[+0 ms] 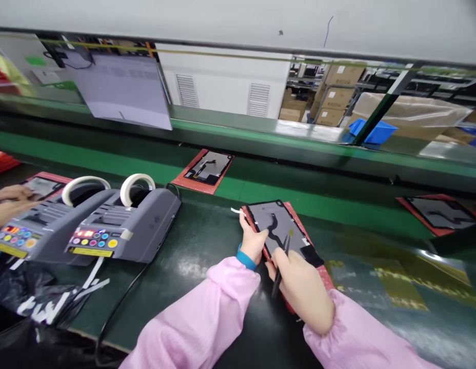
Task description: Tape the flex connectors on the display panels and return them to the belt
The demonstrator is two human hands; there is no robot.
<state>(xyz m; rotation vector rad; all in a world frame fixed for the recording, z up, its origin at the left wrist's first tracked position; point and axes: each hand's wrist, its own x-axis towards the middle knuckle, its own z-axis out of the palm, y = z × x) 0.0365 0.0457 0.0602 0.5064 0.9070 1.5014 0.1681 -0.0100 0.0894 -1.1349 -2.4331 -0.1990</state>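
Note:
A flat tablet display panel (pixel 294 220) with a black flex cable lies tilted on a red bubble-wrap sheet (pixel 291 207) in front of me. My left hand (pixel 253 243) grips the panel's left edge together with the wrap, thumb on top. Black tweezers (pixel 277 283) are closed in my right hand (pixel 303 287), over the panel's near part. Their tips point up across the grey surface, by a small yellowish piece (pixel 291 232). A thin white strip (pixel 236 210) sticks out at the panel's far left corner. The fingers of my right hand partly cover the near edge.
Two grey tape dispensers (pixel 145 230) stand at left, with a black cable and white tape scraps (pixel 49 307) nearby. Another person's hands (pixel 11 202) work beyond them. More panels on red wrap lie on the green belt (pixel 257 187). Yellowish tape (pixel 401 287) marks the right tabletop.

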